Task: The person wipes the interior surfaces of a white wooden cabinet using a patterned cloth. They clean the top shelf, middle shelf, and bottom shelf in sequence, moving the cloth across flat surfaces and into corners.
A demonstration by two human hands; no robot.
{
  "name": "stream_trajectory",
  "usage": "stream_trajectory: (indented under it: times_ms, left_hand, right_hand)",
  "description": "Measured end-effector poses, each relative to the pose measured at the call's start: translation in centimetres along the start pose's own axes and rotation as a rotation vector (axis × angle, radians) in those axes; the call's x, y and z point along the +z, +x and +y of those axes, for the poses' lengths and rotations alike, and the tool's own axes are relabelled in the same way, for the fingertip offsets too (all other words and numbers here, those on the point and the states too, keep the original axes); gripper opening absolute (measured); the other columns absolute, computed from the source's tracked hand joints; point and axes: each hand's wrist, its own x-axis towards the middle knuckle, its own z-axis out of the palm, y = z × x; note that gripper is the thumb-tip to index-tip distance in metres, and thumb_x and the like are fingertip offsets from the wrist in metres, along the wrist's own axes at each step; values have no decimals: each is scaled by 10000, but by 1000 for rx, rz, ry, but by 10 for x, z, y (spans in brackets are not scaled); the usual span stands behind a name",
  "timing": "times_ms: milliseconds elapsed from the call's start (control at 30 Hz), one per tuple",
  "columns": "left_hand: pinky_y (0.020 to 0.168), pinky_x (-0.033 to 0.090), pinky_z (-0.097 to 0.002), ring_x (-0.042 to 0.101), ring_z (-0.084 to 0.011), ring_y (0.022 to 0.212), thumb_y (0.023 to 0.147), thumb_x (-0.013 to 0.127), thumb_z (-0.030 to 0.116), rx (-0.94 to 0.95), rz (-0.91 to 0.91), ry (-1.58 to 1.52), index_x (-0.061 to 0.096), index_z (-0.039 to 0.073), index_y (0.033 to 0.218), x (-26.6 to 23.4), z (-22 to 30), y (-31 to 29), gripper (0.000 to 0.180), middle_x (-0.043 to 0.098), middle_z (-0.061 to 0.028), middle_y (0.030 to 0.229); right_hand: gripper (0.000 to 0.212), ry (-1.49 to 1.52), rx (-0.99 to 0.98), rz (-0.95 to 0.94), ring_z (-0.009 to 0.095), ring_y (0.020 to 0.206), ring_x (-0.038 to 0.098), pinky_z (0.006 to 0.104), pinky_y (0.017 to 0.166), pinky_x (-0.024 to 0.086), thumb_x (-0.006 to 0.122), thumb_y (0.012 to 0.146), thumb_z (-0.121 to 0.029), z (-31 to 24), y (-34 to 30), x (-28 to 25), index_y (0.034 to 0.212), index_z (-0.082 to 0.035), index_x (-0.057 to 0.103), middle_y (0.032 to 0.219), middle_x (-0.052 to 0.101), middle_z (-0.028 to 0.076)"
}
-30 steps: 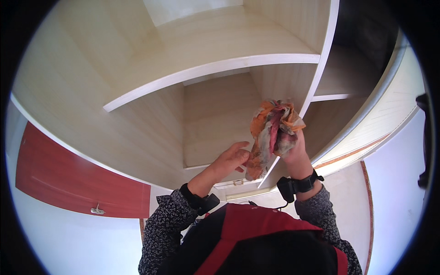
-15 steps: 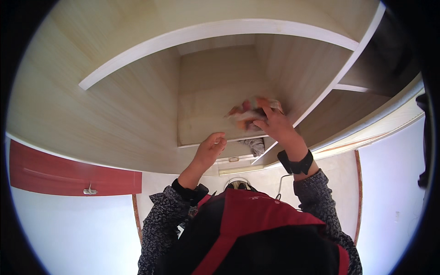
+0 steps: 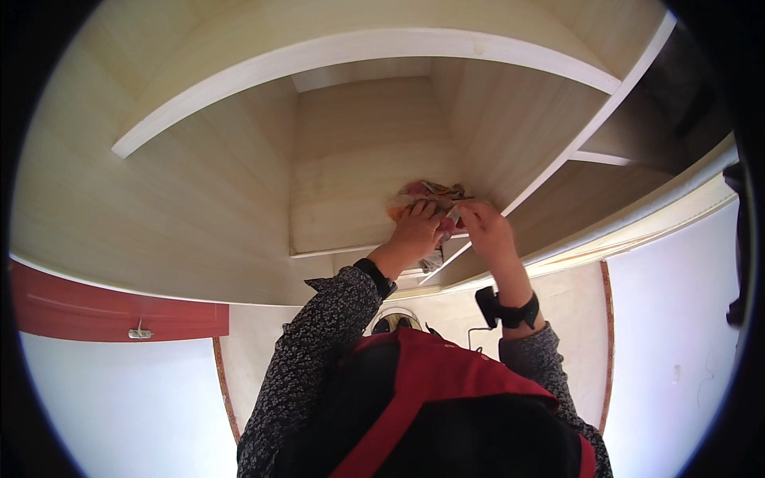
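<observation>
Head view: pale wood-grain cabinet (image 3: 199, 191) fills the upper field. Red door panel (image 3: 111, 307) at lower left, metal handle (image 3: 140, 334) near its lower edge. Crumpled multicoloured cloth (image 3: 430, 190) on the bottom board (image 3: 351, 159) of the compartment, near its right wall and front edge. Left hand (image 3: 414, 233) on the cloth, fingers slightly spread; cannot tell whether the thumb grips. Right hand (image 3: 488, 230) pinches it between thumb and fingers. Grey bundle (image 3: 433, 260) below, partly hidden.

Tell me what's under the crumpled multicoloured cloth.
The cloth lies on the pale shelf, whose bare surface shows beside it. Anything directly beneath is covered by the cloth and left hand. Below the shelf, something grey partly shows.
</observation>
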Motion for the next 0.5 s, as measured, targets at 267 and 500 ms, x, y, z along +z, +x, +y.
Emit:
stream_trajectory:
  times_ms: [267, 500]
  left_hand:
    - [978, 335, -487, 409, -354, 1176, 750, 617, 103, 10, 176, -48, 551, 23, 1059, -67, 15, -80, 326, 467, -179, 1236]
    - [954, 351, -535, 404, -399, 1190, 739, 488, -45, 55, 733, 345, 544, 91, 944, -191, 45, -187, 252, 519, -178, 1160]
  right_hand:
    - [690, -568, 76, 58, 415, 1212, 339, 486, 1003, 269, 483, 847, -452, 36, 13, 79, 1326, 9, 299, 1293, 366, 274]
    - [697, -792, -170, -310, 382, 1307, 174, 591, 1009, 143, 373, 840, -534, 4, 39, 167, 1382, -110, 263, 1425, 234, 154]
